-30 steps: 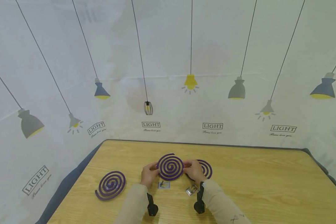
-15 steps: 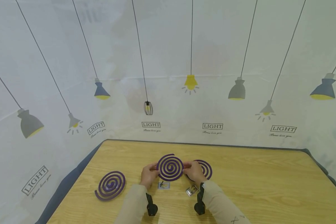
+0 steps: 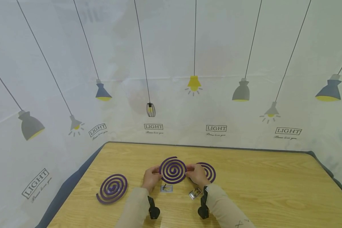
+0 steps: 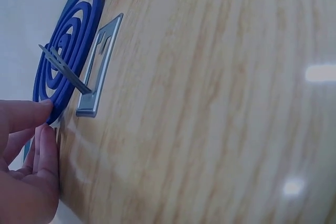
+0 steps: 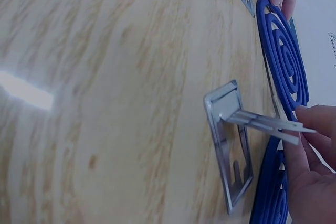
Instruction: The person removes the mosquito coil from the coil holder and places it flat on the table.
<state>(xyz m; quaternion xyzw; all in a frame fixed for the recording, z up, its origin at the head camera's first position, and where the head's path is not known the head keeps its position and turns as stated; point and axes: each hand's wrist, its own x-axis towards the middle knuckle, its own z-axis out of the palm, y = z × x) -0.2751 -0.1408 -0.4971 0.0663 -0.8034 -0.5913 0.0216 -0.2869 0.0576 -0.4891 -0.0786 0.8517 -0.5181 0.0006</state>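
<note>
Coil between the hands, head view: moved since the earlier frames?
No visible move: judged against the metal stand in front of it, the purple coil keeps the same place, held by the left hand and right hand.

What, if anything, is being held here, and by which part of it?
The middle purple coil, by its outer edge: the left grip pinches its left side, the right grip its right side.

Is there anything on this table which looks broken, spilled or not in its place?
Nothing looks broken or spilled. The held spiral coil shows no visible crack. The only slight oddity: the metal stand near the right hand sits turned at an angle, while the other stand lies squarer on the table.
</note>
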